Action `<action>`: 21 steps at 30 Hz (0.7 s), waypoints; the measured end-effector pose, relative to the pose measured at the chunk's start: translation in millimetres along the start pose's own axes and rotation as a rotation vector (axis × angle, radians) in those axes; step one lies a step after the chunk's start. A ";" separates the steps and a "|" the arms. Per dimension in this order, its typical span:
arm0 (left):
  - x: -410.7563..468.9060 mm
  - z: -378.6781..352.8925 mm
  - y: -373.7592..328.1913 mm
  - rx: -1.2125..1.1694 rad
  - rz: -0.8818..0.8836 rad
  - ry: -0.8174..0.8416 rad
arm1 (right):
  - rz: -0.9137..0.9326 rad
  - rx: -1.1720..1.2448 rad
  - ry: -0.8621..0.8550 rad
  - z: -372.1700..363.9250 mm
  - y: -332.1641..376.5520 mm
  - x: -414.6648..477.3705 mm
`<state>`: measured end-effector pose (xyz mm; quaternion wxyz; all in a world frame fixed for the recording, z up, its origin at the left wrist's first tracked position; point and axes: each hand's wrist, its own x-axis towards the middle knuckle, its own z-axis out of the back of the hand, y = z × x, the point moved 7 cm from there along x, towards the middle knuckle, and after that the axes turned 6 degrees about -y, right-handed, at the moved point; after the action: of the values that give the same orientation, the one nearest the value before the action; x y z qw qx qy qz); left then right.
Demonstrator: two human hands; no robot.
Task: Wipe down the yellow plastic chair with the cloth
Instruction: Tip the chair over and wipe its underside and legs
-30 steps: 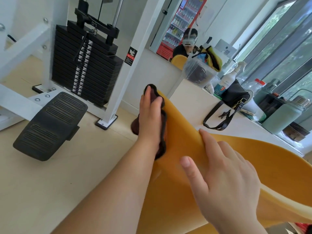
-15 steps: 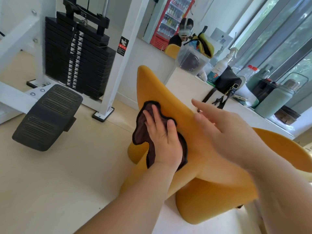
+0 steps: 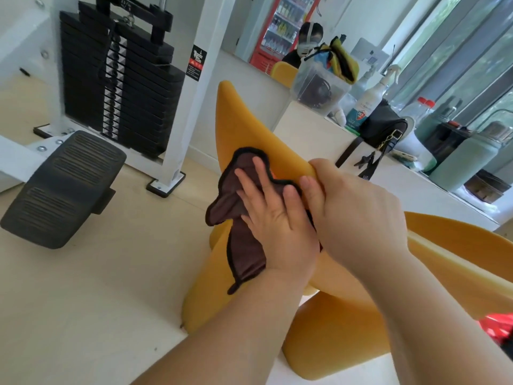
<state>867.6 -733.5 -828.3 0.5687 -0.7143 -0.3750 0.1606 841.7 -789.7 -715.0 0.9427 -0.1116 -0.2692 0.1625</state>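
Pale flooring (image 3: 83, 301) spreads under us in a gym room. At the back left stands a white weight machine, its black weight stack (image 3: 116, 79) upright and a ribbed black foot plate (image 3: 61, 187) tilted low in front of it. Along the right, below big windows, runs a white worktop (image 3: 311, 134). It carries a clear plastic box (image 3: 316, 87), a spray bottle (image 3: 363, 107), a black handbag (image 3: 383, 126) with its strap hanging over the edge, and a green flask (image 3: 466, 159).

The yellow chair (image 3: 244, 126) is right in front of us, between the machine and the worktop. Its back rises to a rounded tip and its seat spreads off to the right. We have the brown cloth (image 3: 244, 245) with its dark trim against the near face of the chair back, about halfway up, one tail hanging down. Our left hand (image 3: 274, 232) lies on the cloth with fingers straight and spread, the palm pressing it onto the plastic. Our right hand (image 3: 358, 215), close beside the left, grips the upper edge of the chair back, fingers curled over the far side and the thumb on the near side
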 end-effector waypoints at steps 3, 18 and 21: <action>-4.8 -14.2 8.3 0.052 0.054 0.068 | 0.003 0.051 0.034 -4.3 2.0 8.6; 7.7 -9.4 3.1 0.087 0.041 0.031 | 0.093 0.329 0.204 -9.2 -11.4 21.8; -27.6 -23.9 7.3 0.178 -0.008 0.108 | 0.100 0.296 0.196 -14.4 -9.6 23.7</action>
<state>867.4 -770.4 -833.3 0.6500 -0.6671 -0.3306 0.1523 870.9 -791.6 -712.9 0.9613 -0.0003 -0.1435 0.2352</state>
